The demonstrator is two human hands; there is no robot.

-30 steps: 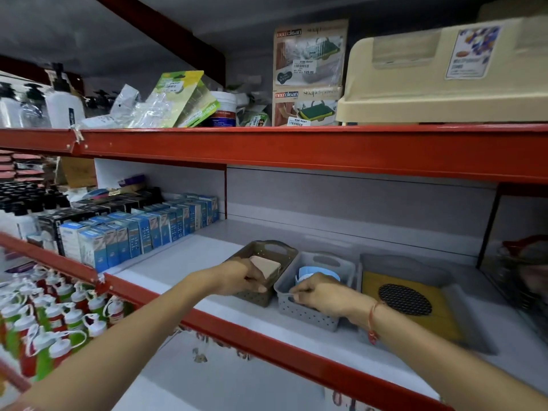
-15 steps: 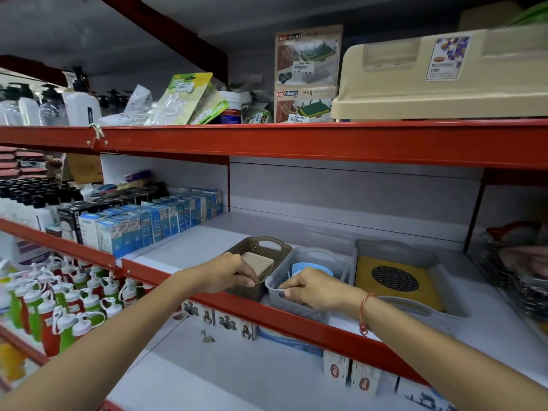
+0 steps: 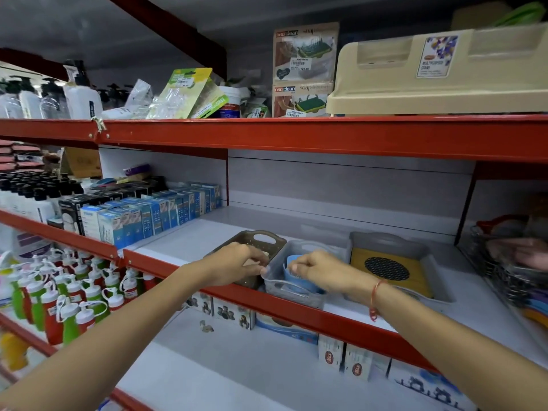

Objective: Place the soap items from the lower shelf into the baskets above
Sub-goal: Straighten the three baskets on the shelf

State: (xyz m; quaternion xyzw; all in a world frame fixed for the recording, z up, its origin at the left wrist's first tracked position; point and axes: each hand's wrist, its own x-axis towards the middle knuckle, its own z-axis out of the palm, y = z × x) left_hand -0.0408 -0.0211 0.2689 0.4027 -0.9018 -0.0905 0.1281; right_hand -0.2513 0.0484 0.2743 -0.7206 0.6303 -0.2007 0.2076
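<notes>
The left hand (image 3: pixel 237 264) was closed on a beige item over the brown basket (image 3: pixel 261 238). The right hand (image 3: pixel 318 269) pinched a blue item (image 3: pixel 293 262) in the grey basket (image 3: pixel 296 292).

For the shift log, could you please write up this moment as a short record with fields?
setting: shop shelving with red rails
left hand: over the brown basket, on a beige item; grip unclear
right hand: in the grey basket, fingers on a blue item
beside baskets: grey tray with a yellow insert
lower shelf: small boxes standing
</notes>
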